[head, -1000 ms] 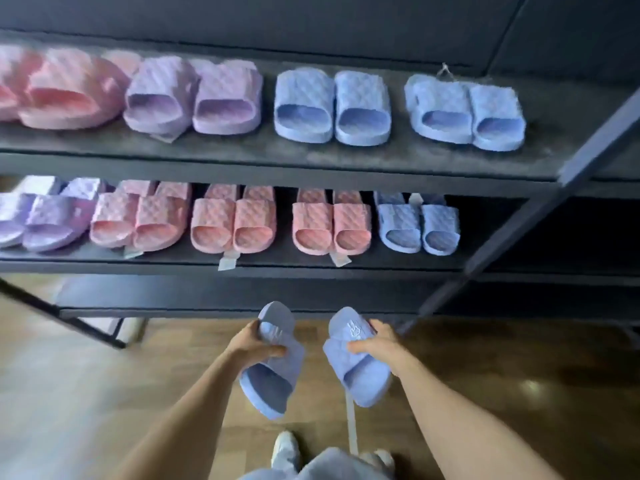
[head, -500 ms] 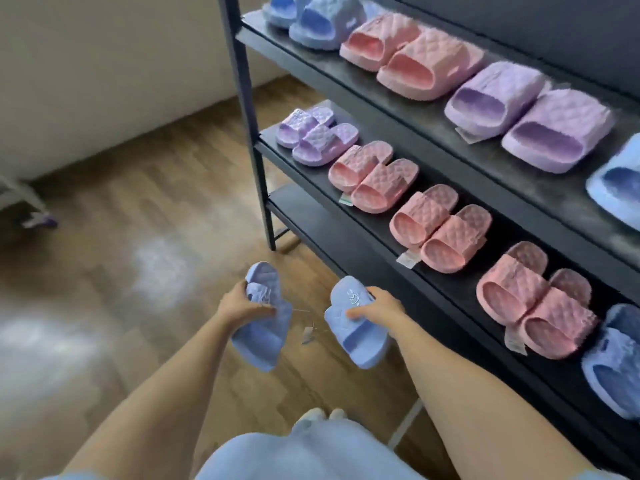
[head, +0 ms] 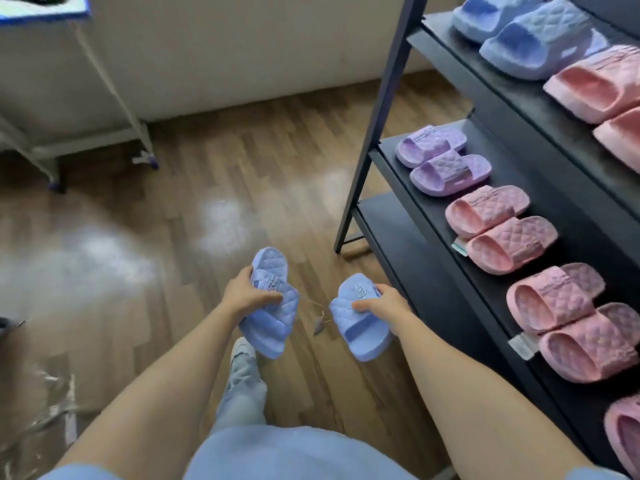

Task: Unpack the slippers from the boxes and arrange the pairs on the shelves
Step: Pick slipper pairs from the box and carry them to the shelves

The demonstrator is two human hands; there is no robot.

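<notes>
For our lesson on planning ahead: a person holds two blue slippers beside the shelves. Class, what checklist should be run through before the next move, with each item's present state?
1. Left hand grips the left blue slipper: ok.
2. Right hand grips the right blue slipper: ok.
3. Both slippers match in colour and quilting: ok.
4. Slippers separated: not ok, a thin string joins them.
5. Space on the bottom shelf: ok, bare board shows at its end.
6. Space on the middle shelf: cannot tell, the visible part is filled with pairs and the rest is out of view.
</notes>
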